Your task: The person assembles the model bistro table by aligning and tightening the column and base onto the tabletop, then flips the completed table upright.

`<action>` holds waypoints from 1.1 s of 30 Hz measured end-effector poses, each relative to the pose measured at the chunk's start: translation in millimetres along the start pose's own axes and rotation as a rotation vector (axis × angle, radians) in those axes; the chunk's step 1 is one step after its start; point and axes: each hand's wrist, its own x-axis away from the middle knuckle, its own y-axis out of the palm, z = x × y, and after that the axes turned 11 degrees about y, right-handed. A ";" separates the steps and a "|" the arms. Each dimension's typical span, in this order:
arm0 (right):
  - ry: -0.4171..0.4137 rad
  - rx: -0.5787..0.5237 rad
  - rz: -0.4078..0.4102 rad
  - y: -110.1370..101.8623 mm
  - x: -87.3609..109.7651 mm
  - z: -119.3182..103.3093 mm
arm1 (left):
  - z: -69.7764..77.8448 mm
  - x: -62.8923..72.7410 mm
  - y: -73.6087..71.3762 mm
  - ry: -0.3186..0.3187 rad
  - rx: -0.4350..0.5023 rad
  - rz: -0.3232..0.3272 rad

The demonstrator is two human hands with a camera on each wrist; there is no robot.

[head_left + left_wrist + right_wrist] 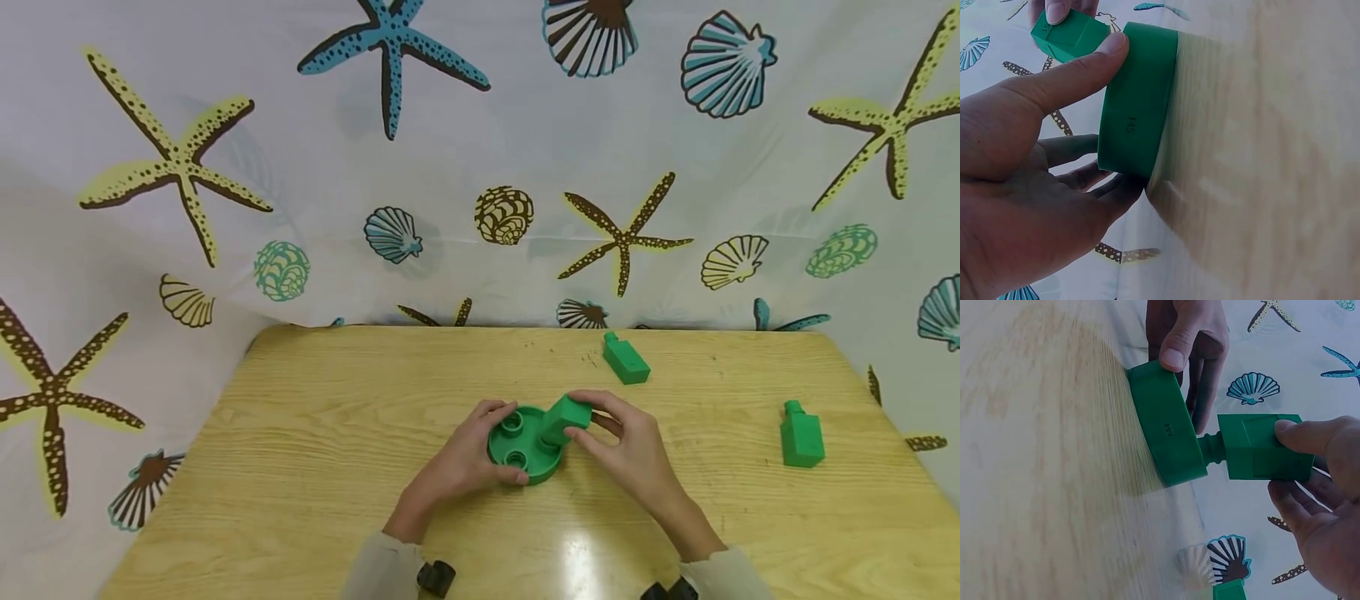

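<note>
A round green base sits on the table with raised rings on its top. My left hand grips its rim from the left, thumb on the near side and fingers round the far side. In my right hand I pinch a green bottle-shaped block between thumb and fingers. The block leans over the right part of the base, its ridged neck pointing down at the base's top. The neck's tip is hidden behind the rim in the right wrist view.
Another green bottle-shaped block lies near the table's back edge. A third such block is farther right on the wooden table. A white cloth printed with starfish and shells hangs behind and along the sides.
</note>
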 end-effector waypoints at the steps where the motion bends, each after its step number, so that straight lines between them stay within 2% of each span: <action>1: -0.005 -0.001 -0.001 -0.4 0.2 0.6 | 0.2 -0.8 0.3 -0.001 0.000 -0.001; 8: -0.034 0.001 0.000 -1.8 3.0 3.2 | 0.1 -3.0 3.3 0.002 -0.003 -0.006; 17: -0.120 0.057 0.010 2.6 -1.1 2.8 | 0.3 -2.5 1.5 0.014 -0.008 0.012; 21: -0.111 0.049 -0.034 0.7 -1.8 1.7 | -0.1 -1.9 2.0 0.009 -0.015 0.013; 27: -0.147 0.061 -0.122 -4.2 -4.8 3.7 | -1.4 -1.4 2.7 0.003 -0.013 0.007; 33: -0.146 0.060 -0.176 -9.0 -9.5 2.6 | -3.0 -3.6 2.3 0.023 -0.011 0.005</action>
